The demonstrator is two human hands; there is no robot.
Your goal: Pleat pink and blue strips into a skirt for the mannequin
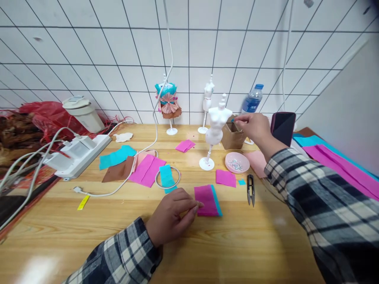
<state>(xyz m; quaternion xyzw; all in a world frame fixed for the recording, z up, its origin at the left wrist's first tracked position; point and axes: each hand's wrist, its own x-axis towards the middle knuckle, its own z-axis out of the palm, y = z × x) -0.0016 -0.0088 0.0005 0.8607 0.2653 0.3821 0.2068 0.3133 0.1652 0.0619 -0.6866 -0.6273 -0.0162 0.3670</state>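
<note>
My left hand (175,216) is low over the table, fingers curled, with its thumb and index fingertips at the left edge of a folded magenta piece (206,200) with a blue strip along its right side. Whether it is paper or cloth I cannot tell. My right hand (255,127) reaches over a small brown cardboard box (233,137), closed in a pinch. A tiny blue scrap (232,120) shows at its fingertips. Left of the box stands a bare white mini dress form (215,128). A pink dish (237,162) of small beads and black thread snips (250,190) lie nearer me.
Behind are a dressed mini form (168,101), another white form (207,98) and a water bottle (252,99). A phone (283,128) leans at right beside long coloured sheets (340,165). Left are a power strip (85,157), a white cable (155,118) and coloured pieces (149,170).
</note>
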